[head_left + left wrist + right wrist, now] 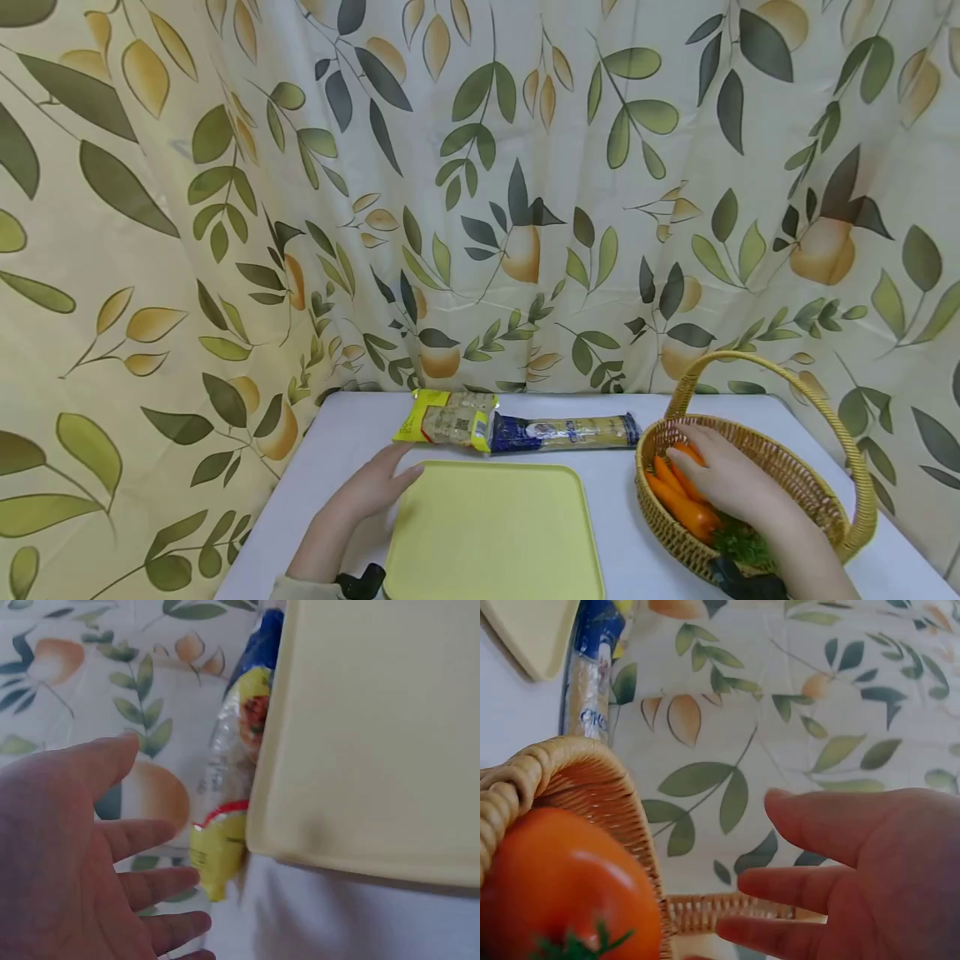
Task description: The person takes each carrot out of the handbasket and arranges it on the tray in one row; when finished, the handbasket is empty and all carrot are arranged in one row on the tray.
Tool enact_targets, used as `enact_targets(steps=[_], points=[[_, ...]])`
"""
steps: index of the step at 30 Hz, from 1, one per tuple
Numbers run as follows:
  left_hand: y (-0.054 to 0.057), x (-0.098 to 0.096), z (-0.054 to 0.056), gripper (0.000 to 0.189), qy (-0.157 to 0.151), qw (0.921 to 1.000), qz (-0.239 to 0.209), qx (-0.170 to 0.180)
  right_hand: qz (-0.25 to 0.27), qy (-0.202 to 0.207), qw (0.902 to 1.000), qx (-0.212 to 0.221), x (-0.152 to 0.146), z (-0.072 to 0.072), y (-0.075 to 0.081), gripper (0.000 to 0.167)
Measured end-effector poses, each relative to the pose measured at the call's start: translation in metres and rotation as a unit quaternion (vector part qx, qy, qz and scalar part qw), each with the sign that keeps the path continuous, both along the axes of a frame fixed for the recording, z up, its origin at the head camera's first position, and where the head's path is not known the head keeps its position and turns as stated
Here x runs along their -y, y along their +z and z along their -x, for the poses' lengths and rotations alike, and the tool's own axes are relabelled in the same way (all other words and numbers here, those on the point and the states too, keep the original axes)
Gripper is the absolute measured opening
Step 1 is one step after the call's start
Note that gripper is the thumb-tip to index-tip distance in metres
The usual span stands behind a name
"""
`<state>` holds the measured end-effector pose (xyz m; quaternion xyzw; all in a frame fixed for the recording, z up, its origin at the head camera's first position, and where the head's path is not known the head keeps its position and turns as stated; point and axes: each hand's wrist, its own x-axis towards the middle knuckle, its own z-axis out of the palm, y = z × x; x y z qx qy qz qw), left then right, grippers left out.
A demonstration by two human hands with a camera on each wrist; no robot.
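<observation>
My left hand [378,487] is over the far left corner of a pale yellow tray [495,533], fingers spread and holding nothing; whether it touches the tray is unclear. My right hand [723,471] reaches over a wicker basket [795,467] with a tall handle, beside orange carrots [671,492]. Nothing shows between its extended fingers in the right wrist view. An orange-red tomato [570,877] lies in the basket with leafy greens [742,546] next to it. My right hand and forearm hide part of the basket's contents.
Behind the tray lie a yellow-ended clear food packet [450,419] and a blue-ended packet of noodle-like strands [566,433], end to end. A white table [615,500] carries everything. A leaf-patterned curtain [480,250] hangs along its back and left side.
</observation>
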<state>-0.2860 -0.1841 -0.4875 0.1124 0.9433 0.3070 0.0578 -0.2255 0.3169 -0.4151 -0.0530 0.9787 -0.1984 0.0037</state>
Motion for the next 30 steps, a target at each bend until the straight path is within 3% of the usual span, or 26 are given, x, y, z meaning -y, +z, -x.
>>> enact_targets(steps=[4, 10, 13, 20, 30], points=[[-0.022, 0.010, 0.004, 0.064, 0.017, 0.9963, -0.072, 0.043, 0.009, 0.001, 0.9994, 0.032, -0.012, 0.003, -0.005, 0.086], [-0.049, 0.013, -0.003, 0.064, 0.079, 0.9825, -0.135, 0.101, 0.048, -0.005, 0.9959, 0.076, -0.023, 0.005, -0.009, 0.078], [-0.057, 0.013, -0.007, 0.062, 0.089, 0.9800, -0.153, 0.092, 0.053, -0.005, 0.9950, 0.085, -0.023, 0.004, -0.011, 0.073], [-0.070, 0.014, -0.007, 0.057, 0.081, 0.9863, -0.132, 0.057, 0.040, -0.010, 0.9941, 0.100, -0.020, 0.000, -0.010, 0.074], [-0.076, 0.015, -0.010, 0.051, 0.068, 0.9906, -0.115, 0.031, 0.085, -0.001, 0.9835, 0.160, -0.014, -0.002, -0.013, 0.069]])
